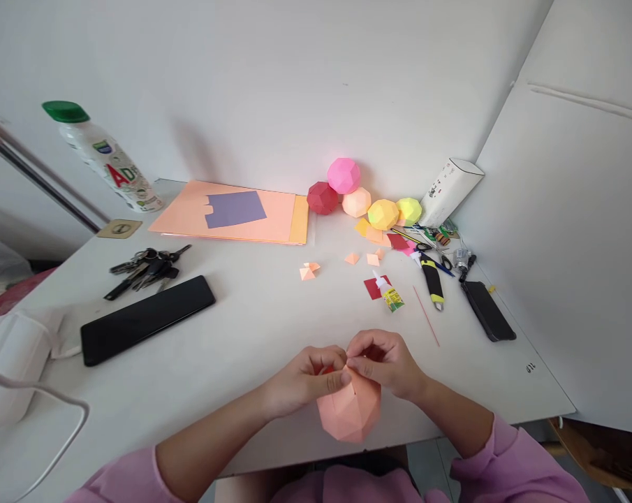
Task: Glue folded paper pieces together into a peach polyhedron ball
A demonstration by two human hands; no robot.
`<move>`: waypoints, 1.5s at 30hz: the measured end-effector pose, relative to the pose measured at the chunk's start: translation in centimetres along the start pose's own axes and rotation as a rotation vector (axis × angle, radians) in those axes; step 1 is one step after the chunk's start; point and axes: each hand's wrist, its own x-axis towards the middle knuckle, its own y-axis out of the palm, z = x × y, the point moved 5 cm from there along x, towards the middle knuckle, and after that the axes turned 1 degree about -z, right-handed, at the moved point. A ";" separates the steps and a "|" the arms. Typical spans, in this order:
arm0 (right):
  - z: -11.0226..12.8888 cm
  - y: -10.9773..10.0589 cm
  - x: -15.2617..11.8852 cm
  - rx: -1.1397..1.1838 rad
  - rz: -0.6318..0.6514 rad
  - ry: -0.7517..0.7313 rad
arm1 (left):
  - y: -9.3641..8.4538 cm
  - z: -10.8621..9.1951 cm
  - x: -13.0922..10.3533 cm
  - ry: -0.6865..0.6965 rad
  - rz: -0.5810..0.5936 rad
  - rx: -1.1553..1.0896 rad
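Observation:
A peach faceted paper ball [350,413] sits between my hands at the front edge of the table. On its upper left side, my left hand [316,377] is closed, with the thumb pressed on the paper near a seam. My right hand [383,360] pinches the ball's top with thumb and forefinger, and its fingertips meet those of the left. A short dark slit shows just below the fingertips. Beyond the hands lie a small glue bottle [392,297] on a red paper square [371,288] and several small peach paper pieces [308,272].
Several finished paper balls [343,176] stand against the wall, beside a white box [452,192]. A cutter knife [431,279], scissors [423,246] and a black phone [487,311] are at right. Keys [148,269], a black slab [148,320], a bottle [106,161] and paper sheets [278,216] lie left.

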 end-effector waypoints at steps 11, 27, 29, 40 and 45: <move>3.0 1.5 -1.5 -0.354 -0.034 -0.467 | 0.6 -0.5 -0.2 0.058 0.036 -0.046; 1.0 -1.1 -0.5 -0.250 -0.085 -0.250 | -1.5 -1.3 -0.7 0.419 -0.363 0.634; 0.7 -1.5 -0.5 -0.230 -0.138 -0.257 | -1.7 -0.5 -0.4 0.329 -0.349 0.533; 0.7 -1.0 -0.4 -0.258 -0.131 -0.266 | -1.3 -1.1 -0.3 0.253 -0.334 0.565; 0.7 -0.8 -0.4 -0.239 -0.127 -0.249 | -0.8 -1.3 -0.5 0.279 -0.288 0.609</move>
